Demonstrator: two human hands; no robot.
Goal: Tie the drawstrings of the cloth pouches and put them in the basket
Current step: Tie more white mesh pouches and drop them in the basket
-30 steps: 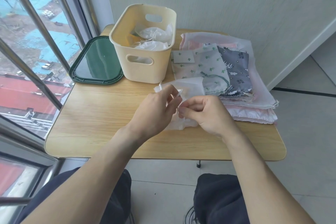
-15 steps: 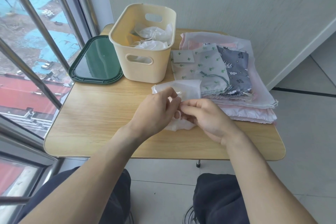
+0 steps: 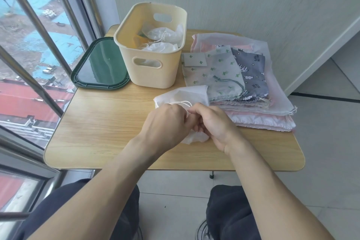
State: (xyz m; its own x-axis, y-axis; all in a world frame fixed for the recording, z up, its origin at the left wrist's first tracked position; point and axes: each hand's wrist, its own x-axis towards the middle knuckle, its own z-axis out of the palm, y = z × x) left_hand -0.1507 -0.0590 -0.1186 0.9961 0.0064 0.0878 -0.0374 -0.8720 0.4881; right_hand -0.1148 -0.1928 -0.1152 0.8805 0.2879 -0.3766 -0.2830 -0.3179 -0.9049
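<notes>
**A:** Where is the pouch being tied?

**B:** A small white cloth pouch (image 3: 187,93) lies on the light wooden table (image 3: 109,122), just in front of the cream plastic basket (image 3: 152,72). Its body stretches away from the person; its gathered mouth sits under both hands.

**A:** And the hands?

**B:** The left hand (image 3: 165,122) and right hand (image 3: 212,122) meet knuckle to knuckle, fingers curled, each seemingly pinching the thin white drawstring (image 3: 182,102), which loops out just beyond them.

**A:** Which hand is nearer the basket?

**B:** The left, by a little. The basket stands beyond the hands and slightly left, already holding tied white pouches (image 3: 163,34).
</notes>
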